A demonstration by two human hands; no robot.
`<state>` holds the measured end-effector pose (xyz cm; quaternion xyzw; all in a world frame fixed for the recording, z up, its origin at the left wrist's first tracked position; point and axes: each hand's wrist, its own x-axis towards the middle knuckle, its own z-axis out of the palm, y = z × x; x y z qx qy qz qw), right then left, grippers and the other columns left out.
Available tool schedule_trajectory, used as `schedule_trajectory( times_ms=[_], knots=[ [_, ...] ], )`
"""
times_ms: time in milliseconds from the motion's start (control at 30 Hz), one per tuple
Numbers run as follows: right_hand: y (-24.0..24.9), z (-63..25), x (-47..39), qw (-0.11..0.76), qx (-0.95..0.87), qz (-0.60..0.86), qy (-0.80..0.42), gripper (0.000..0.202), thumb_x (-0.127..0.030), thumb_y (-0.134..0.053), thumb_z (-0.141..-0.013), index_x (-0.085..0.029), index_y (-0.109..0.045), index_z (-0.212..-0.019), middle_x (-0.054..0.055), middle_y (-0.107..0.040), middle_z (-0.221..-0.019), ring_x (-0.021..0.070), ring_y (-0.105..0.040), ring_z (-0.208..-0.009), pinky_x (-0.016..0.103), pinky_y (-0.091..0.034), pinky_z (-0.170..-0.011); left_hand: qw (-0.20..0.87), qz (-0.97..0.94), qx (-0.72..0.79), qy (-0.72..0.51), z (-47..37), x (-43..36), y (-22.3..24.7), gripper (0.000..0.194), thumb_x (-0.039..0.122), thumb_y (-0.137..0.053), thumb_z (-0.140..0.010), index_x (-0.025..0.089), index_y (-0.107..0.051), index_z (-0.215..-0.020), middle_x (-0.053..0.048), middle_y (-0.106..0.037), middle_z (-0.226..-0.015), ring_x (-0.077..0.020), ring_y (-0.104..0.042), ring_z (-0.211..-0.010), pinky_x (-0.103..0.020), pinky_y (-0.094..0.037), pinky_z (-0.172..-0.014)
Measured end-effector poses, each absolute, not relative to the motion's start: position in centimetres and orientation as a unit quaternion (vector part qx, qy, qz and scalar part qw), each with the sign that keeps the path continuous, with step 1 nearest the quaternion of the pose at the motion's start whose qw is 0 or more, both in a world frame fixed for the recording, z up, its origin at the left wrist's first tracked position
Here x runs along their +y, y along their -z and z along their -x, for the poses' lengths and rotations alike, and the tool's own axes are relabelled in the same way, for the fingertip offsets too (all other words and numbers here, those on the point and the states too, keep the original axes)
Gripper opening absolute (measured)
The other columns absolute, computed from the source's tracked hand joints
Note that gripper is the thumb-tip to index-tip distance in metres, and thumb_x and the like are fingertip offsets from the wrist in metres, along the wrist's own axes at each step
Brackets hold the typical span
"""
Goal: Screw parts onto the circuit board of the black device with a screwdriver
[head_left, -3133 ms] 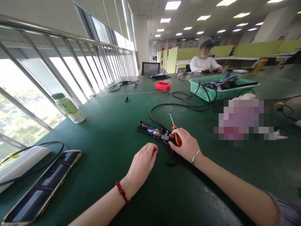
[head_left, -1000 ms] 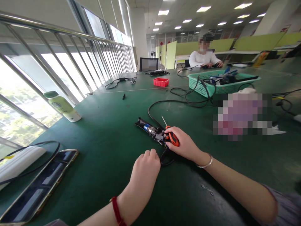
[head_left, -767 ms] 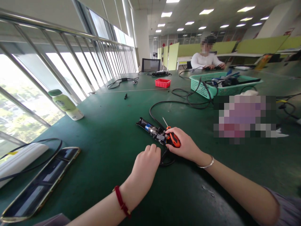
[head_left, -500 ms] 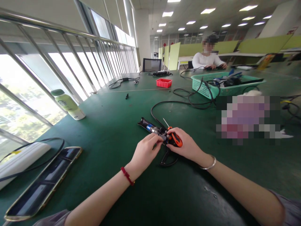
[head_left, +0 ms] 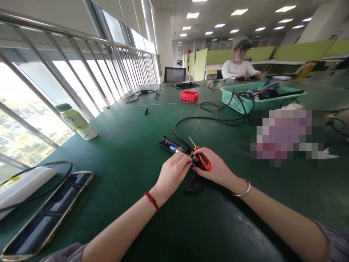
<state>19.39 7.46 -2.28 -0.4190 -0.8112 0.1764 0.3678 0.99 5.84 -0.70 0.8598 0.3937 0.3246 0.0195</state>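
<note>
The right hand (head_left: 215,165) is closed around the orange-and-black handle of a screwdriver (head_left: 203,162), whose thin shaft points up and away past the fingers, while its fingertips also touch the near end of a slim black device (head_left: 175,147). The left hand (head_left: 174,173) meets that same end from the other side, its fingertips bunched together on it; whether they pinch a small part, I cannot tell. The device lies on the green table (head_left: 131,145), ahead of the left hand and to the left of the right one. Its long axis slants from the right fingertips outward to the far left, so the exposed blue-banded body and open-looking tip reach beyond the left knuckles. At the joined end both hands are about equally near; the left is nearer to the body. Just below the fingertips, between the hands, a black cable loop (head_left: 195,190) rests on the table. Farther out, ahead of the right hand, sits a green basket (head_left: 237,105), with a small red tray (head_left: 189,95) to its left.
</note>
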Motion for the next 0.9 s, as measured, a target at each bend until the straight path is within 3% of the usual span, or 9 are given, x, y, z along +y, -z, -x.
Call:
schedule_trajectory(
  times_ms=[167, 500, 800, 900],
  knots=[
    [2.2, -19.3, 7.4, 0.368, -0.811, 0.419, -0.177, 0.034, -0.024, -0.062, -0.069, -0.023, -0.050, -0.101, 0.004, -0.059, -0.100, 0.0204, -0.057, -0.094, 0.036, -0.047, -0.082, -0.014, -0.873, 0.374, -0.314, -0.9, 5.8, 0.9, 0.016, 0.015, -0.041, -0.089, 0.017, -0.056, -0.091, -0.005, -0.062, -0.090, -0.0153, -0.058, -0.085, -0.028, -0.050, -0.073],
    [2.4, -19.4, 7.5, 0.367, -0.813, 0.415, -0.178, 0.034, -0.024, -0.063, -0.069, -0.023, -0.050, -0.101, 0.004, -0.060, -0.101, 0.0210, -0.057, -0.095, 0.037, -0.047, -0.084, 0.029, -0.847, 0.404, -0.345, -0.8, 5.6, 0.8, 0.013, 0.013, -0.048, -0.084, 0.018, -0.060, -0.087, -0.004, -0.063, -0.088, -0.0146, -0.059, -0.084, -0.027, -0.052, -0.073],
    [2.5, -19.4, 7.5, 0.371, -0.809, 0.419, -0.179, 0.031, -0.023, -0.061, -0.071, -0.024, -0.051, -0.100, 0.004, -0.061, -0.101, 0.0211, -0.058, -0.096, 0.037, -0.047, -0.084, -0.057, -0.868, 0.381, -0.314, -0.7, 5.6, 1.0, 0.017, 0.017, -0.047, -0.085, 0.019, -0.064, -0.086, -0.004, -0.062, -0.088, -0.0149, -0.058, -0.079, -0.026, -0.049, -0.066],
    [2.2, -19.4, 7.2, 0.378, -0.798, 0.433, -0.181, 0.030, -0.021, -0.055, -0.075, -0.024, -0.049, -0.104, 0.005, -0.060, -0.104, 0.0204, -0.059, -0.095, 0.037, -0.047, -0.085, -0.070, -0.841, 0.427, -0.325, 0.0, 6.2, 0.3, 0.016, 0.019, -0.050, -0.081, 0.019, -0.062, -0.090, -0.005, -0.062, -0.094, -0.0183, -0.058, -0.088, -0.032, -0.049, -0.077]
  ],
)
